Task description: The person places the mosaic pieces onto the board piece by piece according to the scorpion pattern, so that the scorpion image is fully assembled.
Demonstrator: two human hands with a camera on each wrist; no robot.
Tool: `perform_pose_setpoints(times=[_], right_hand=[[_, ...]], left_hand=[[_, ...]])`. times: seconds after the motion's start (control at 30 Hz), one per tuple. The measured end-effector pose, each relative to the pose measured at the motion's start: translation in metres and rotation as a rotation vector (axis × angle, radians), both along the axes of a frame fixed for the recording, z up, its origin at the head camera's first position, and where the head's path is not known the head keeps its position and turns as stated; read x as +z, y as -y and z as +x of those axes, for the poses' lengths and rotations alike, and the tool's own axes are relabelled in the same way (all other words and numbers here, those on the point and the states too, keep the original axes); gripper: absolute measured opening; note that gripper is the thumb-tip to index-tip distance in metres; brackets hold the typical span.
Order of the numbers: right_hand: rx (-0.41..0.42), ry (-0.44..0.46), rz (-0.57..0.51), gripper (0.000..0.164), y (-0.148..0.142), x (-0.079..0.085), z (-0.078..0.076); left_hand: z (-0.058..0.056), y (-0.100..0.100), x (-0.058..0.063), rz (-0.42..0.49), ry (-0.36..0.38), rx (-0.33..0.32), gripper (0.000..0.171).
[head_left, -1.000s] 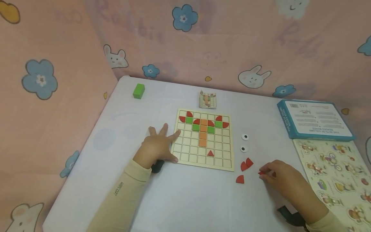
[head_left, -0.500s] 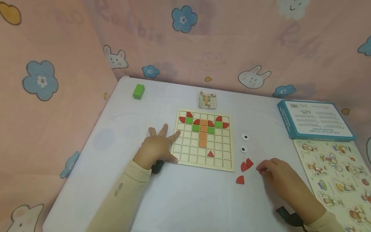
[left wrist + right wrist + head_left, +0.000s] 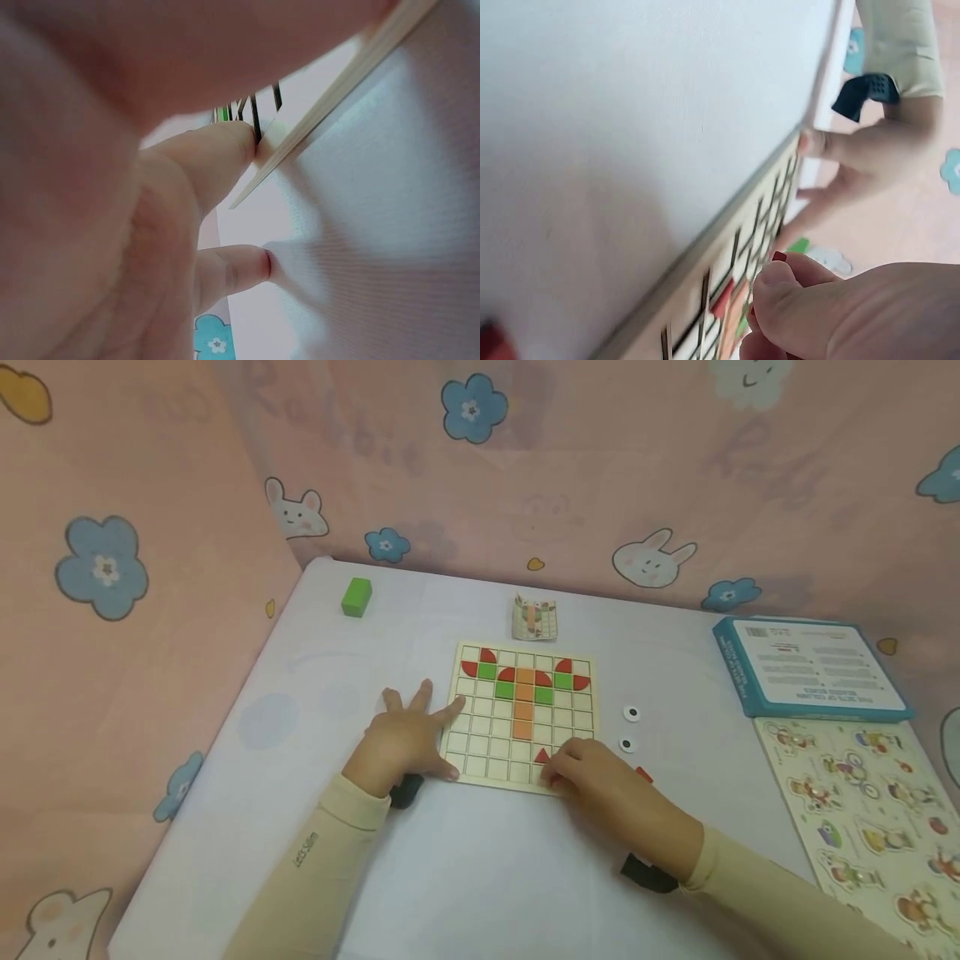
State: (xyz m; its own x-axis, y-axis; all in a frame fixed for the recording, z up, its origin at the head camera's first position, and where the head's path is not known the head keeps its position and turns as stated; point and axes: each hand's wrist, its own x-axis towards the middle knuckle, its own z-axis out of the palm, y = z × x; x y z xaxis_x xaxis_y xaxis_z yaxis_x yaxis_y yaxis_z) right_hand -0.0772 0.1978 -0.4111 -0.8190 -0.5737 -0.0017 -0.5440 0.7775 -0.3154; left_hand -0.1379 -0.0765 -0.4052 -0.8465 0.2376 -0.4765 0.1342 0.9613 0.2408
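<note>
A wooden grid board [image 3: 480,746] lies on the white table, bearing red quarter-circles, green squares, an orange column and one red triangle [image 3: 542,756]. My left hand [image 3: 402,739] is spread at the board's left side, thumb and index finger resting on its edge. Over the lower right squares, my right hand [image 3: 611,789] pinches a small red piece [image 3: 779,256] between thumb and finger; its outline is mostly hidden by the fingertips. The red triangle sits just beside those fingertips. Another red piece [image 3: 643,774] peeks out behind the right hand, which hides the loose pieces around it.
Two googly eyes [image 3: 632,714] lie right of the board. A small pattern card [image 3: 535,617] stands behind it, and a green block [image 3: 357,597] is at the back left. At the right are a blue-edged box [image 3: 821,664] and a sticker-like picture sheet [image 3: 855,785].
My right hand has picked up the small red piece from the table at the right and moved left with it to the board's lower right. My left hand has stayed in place.
</note>
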Motion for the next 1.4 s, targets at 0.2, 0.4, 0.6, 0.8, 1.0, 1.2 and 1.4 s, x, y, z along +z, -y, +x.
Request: perform_pose_setpoints(times=[0.2, 0.4, 0.6, 0.8, 1.0, 1.2, 1.4], right_hand=[[0.044, -0.026, 0.014, 0.018, 0.013, -0.011, -0.007], [0.006, -0.037, 0.007, 0.014, 0.013, -0.013, -0.012], [-0.001, -0.12, 0.011, 0.014, 0.01, -0.015, -0.014], [-0.032, -0.119, 0.03, 0.014, 0.009, -0.013, -0.013], [-0.218, 0.019, 0.055, 0.021, -0.005, 0.021, -0.014], [-0.414, 0.088, 0.11, 0.031, -0.047, 0.058, -0.011], [-0.416, 0.269, 0.168, 0.025, -0.084, 0.038, -0.003]], left_hand=[[-0.001, 0.0, -0.001, -0.01, 0.0, -0.002, 0.11], [-0.002, 0.001, -0.001, -0.011, -0.009, -0.011, 0.11], [-0.003, 0.001, 0.0, -0.011, -0.013, -0.018, 0.11], [-0.003, 0.0, -0.001, -0.019, -0.01, -0.016, 0.11], [-0.003, -0.002, -0.001, -0.009, 0.003, -0.005, 0.11], [-0.001, -0.001, -0.001, -0.008, 0.004, -0.002, 0.11], [-0.001, 0.0, -0.001, -0.005, -0.005, -0.013, 0.109]])
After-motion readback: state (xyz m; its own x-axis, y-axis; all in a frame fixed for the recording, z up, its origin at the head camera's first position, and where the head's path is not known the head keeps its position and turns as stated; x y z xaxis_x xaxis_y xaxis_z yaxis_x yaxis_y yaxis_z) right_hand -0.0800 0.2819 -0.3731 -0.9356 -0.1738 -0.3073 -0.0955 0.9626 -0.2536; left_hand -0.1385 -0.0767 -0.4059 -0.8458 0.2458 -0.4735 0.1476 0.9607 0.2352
